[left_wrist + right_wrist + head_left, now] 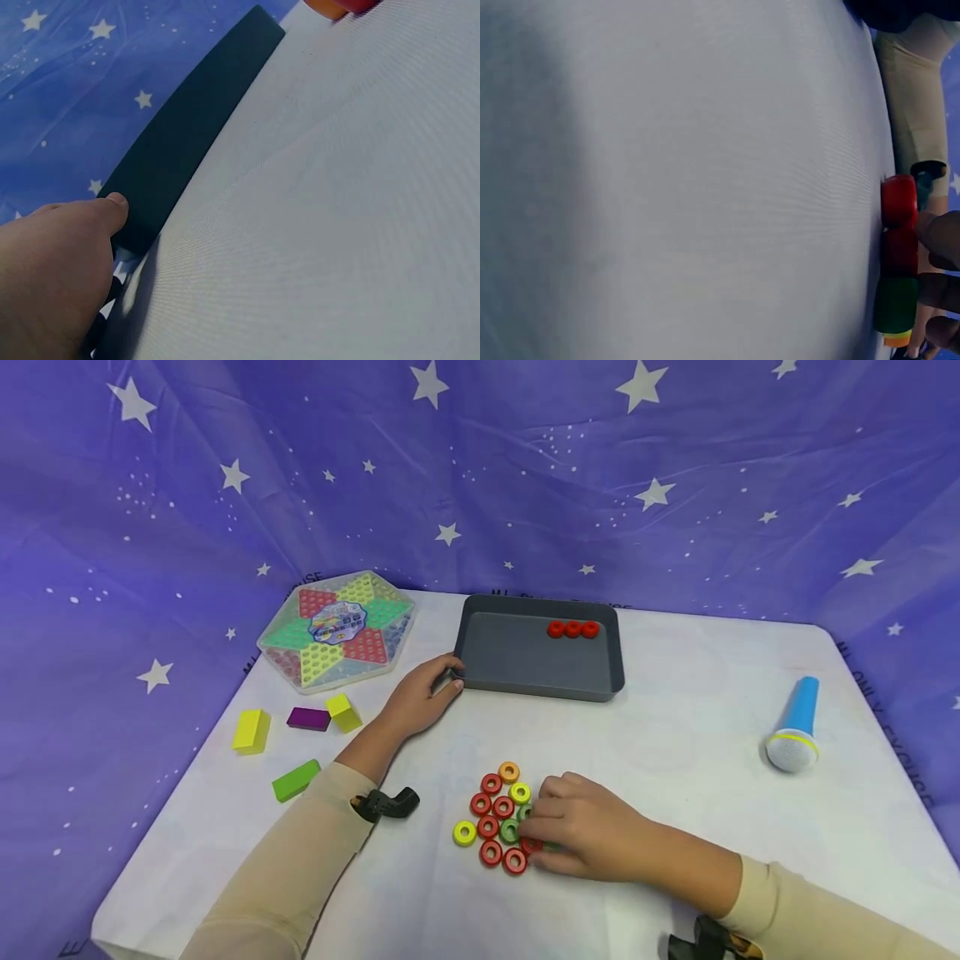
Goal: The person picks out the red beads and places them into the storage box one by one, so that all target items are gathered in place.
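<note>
The rings are red, yellow, green and orange, the tray grey, the game board patched red, green, yellow and blue, the blocks yellow, purple and green, the microphone blue with a yellow band, and the backdrop violet-blue with white stars.

Fingers beside two red rings and a green ring

"ONLY EXCUSE" on purple cloth
</note>
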`<state>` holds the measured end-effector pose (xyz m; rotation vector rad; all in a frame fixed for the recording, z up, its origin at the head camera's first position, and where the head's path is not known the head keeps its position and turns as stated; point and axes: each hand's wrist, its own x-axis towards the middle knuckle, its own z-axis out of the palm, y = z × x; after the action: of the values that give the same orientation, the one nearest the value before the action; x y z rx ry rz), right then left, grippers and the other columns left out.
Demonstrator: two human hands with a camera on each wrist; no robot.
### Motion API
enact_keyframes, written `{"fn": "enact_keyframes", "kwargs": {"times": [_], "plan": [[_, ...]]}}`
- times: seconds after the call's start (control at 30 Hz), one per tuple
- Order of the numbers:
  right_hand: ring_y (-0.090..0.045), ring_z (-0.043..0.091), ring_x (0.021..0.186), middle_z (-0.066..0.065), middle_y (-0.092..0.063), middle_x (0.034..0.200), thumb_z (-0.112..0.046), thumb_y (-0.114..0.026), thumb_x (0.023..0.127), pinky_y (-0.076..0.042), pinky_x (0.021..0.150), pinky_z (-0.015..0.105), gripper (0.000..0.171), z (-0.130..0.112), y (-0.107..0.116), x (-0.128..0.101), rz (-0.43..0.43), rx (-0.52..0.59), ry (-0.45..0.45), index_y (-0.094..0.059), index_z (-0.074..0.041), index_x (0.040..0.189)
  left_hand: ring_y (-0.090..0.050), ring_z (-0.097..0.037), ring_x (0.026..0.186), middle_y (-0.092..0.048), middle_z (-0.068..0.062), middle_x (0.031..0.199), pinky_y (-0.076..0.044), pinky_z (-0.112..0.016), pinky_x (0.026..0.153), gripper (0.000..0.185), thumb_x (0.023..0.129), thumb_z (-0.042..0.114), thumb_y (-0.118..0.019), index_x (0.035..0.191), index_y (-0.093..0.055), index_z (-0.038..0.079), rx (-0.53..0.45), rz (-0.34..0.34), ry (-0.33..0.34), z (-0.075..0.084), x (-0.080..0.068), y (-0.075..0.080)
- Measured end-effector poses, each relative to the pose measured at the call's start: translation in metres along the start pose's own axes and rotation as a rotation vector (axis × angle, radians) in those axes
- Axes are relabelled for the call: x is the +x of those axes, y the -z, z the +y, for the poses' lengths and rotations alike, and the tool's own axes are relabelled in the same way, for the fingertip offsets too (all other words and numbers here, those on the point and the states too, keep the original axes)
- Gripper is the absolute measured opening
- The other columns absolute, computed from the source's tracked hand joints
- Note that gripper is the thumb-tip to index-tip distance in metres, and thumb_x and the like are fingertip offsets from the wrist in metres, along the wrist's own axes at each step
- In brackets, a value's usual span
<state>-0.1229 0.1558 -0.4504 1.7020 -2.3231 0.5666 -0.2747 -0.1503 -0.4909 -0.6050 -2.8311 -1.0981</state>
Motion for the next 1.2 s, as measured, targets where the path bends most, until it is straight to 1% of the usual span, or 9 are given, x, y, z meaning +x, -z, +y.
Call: {"fn": "enact_keyframes", "kwargs": {"times": [0.23,0.43,0.57,0.7,0.8,0.87,0.97,1.07,1.2], "plan": [[-0.052,0.006,0.089,-0.017,-0.068,0.096,-0.038,-0.080,0.085,-0.046,0.074,0.025,0.026,-0.006,0.001,-0.007,-0.032,-0.033,-0.019,-0.075,-0.023,0.105,-0.046,-0.026,0.142,-0.053,-0.005,0.150,-0.037,-0.048,0.118,0.031,0.104,0.039,-0.055,0.133,-0.057,0.026,-0.009,0.000,-0.015,0.005,-0.001,-0.005],[-0.052,0.007,0.089,-0.018,-0.069,0.095,-0.036,-0.083,0.081,-0.043,0.074,0.024,0.026,-0.008,0.000,-0.009,-0.003,-0.050,-0.004,-0.074,-0.023,0.101,-0.047,-0.025,0.141,-0.055,-0.003,0.147,-0.037,-0.047,0.118,0.030,0.104,0.038,-0.055,0.132,-0.057,0.026,-0.015,0.006,-0.025,0.005,-0.001,-0.010],[-0.052,0.006,0.089,-0.019,-0.069,0.095,-0.035,-0.083,0.081,-0.040,0.074,0.023,0.024,-0.010,-0.004,-0.007,-0.004,-0.031,-0.018,-0.074,-0.024,0.101,-0.047,-0.024,0.141,-0.056,-0.001,0.146,-0.037,-0.047,0.118,0.028,0.104,0.038,-0.056,0.131,-0.057,0.028,0.012,0.008,-0.008,0.002,-0.003,-0.008],[-0.052,0.006,0.090,-0.018,-0.069,0.094,-0.033,-0.083,0.080,-0.040,0.074,0.023,0.024,-0.010,-0.006,-0.003,0.013,-0.021,-0.023,-0.075,-0.023,0.100,-0.046,-0.024,0.142,-0.055,-0.001,0.147,-0.037,-0.048,0.118,0.030,0.104,0.039,-0.056,0.132,-0.057,0.029,0.026,0.013,0.001,-0.001,-0.005,-0.003],[-0.053,0.006,0.091,-0.018,-0.068,0.095,-0.032,-0.082,0.081,-0.041,0.074,0.023,0.023,-0.010,-0.001,-0.002,0.015,-0.021,-0.019,-0.074,-0.024,0.102,-0.046,-0.024,0.142,-0.055,-0.001,0.147,-0.037,-0.047,0.118,0.031,0.104,0.039,-0.057,0.133,-0.056,0.029,0.027,0.005,0.000,0.001,-0.004,-0.003],[-0.052,0.006,0.092,-0.019,-0.067,0.096,-0.033,-0.080,0.084,-0.042,0.076,0.023,0.022,-0.009,0.003,0.000,0.004,0.011,-0.027,-0.073,-0.025,0.104,-0.047,-0.024,0.141,-0.056,-0.001,0.145,-0.038,-0.048,0.117,0.031,0.103,0.038,-0.058,0.133,-0.057,0.028,0.028,0.001,-0.004,0.001,-0.006,-0.002],[-0.052,0.004,0.091,-0.020,-0.067,0.097,-0.032,-0.080,0.085,-0.045,0.077,0.022,0.022,0.000,0.016,0.005,0.012,0.067,-0.048,-0.073,-0.025,0.105,-0.049,-0.025,0.139,-0.058,-0.001,0.142,-0.039,-0.049,0.116,0.032,0.102,0.035,-0.060,0.132,-0.058,0.025,0.025,0.006,-0.034,0.003,-0.006,-0.001],[-0.052,0.003,0.088,-0.019,-0.069,0.096,-0.029,-0.083,0.082,-0.048,0.076,0.022,0.023,0.020,0.037,0.012,0.068,0.089,-0.086,-0.074,-0.024,0.103,-0.050,-0.026,0.137,-0.059,-0.002,0.140,-0.040,-0.049,0.115,0.033,0.102,0.032,-0.060,0.133,-0.058,0.021,0.016,0.011,-0.065,0.003,-0.003,-0.001],[-0.053,0.005,0.088,-0.016,-0.071,0.093,-0.028,-0.086,0.079,-0.049,0.072,0.024,0.024,0.058,0.063,0.025,0.139,0.039,-0.178,-0.076,-0.021,0.100,-0.049,-0.025,0.139,-0.058,-0.001,0.142,-0.039,-0.047,0.116,0.034,0.101,0.034,-0.061,0.133,-0.058,0.023,0.027,0.005,-0.034,0.000,-0.004,0.000]]}}
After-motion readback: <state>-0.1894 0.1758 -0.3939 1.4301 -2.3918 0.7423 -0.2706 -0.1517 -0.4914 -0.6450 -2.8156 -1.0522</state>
